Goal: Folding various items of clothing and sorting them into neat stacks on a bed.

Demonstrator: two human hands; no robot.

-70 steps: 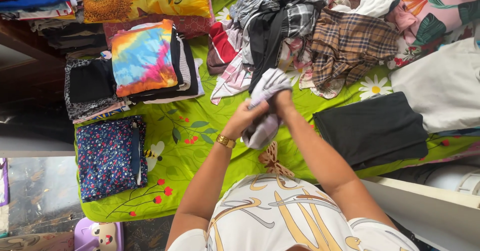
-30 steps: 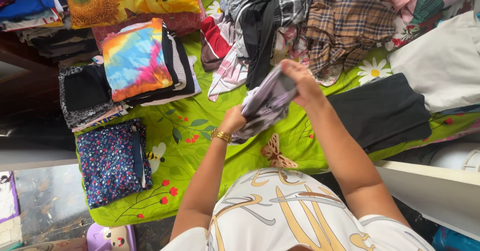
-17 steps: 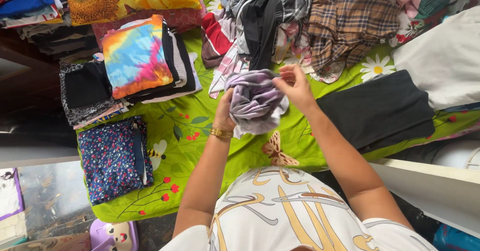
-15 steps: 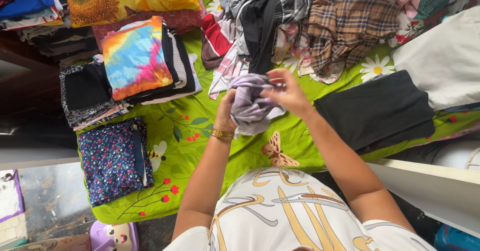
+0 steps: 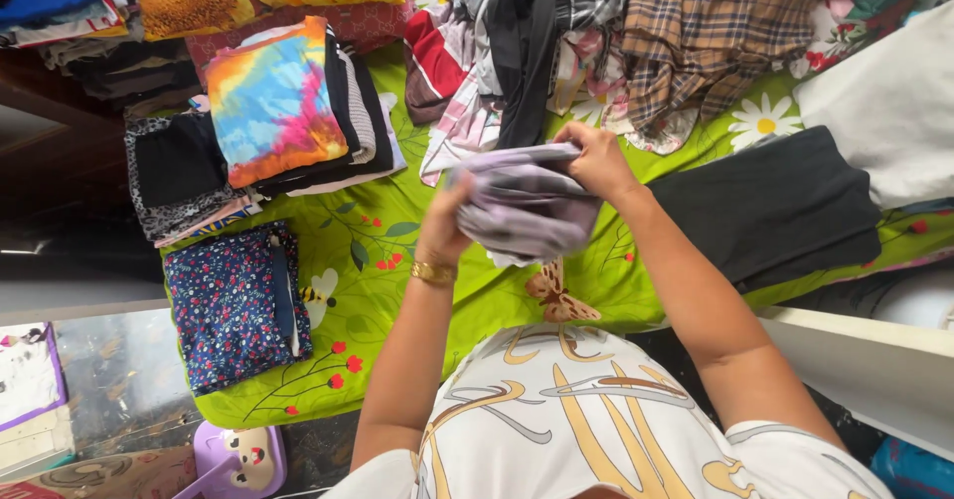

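Both hands hold a folded lilac-grey garment [image 5: 525,206] in the air above the green floral bedsheet [image 5: 378,260], just in front of the person's chest. The left hand [image 5: 445,223] grips its left end, fingers curled under the bundle and thumb on top; a gold bracelet [image 5: 433,273] sits at that wrist. The right hand [image 5: 596,159] pinches the far right corner, fingers closed over the fold. The garment's long axis runs roughly left to right, tilted a little so that the right end sits farther away than the left; the folded layers stack toward the near side.

The open sheet is mostly the patch under and just left of the garment, between the stacks and the near edge of the bed. To the left lies a folded navy floral piece [image 5: 237,303], close to the near left corner of the sheet. Farther off stands a stack topped by a tie-dye garment [image 5: 270,101], with a black and patterned stack [image 5: 179,171] beside it at the left edge. Beyond the hands a loose heap of unfolded clothes [image 5: 616,42], plaid and striped, fills the far side. To the right a folded black garment [image 5: 770,206] lies flat, just beside the right forearm, with a white cloth [image 5: 894,111] beyond it. The bed's near right edge meets a white ledge [image 5: 874,360].
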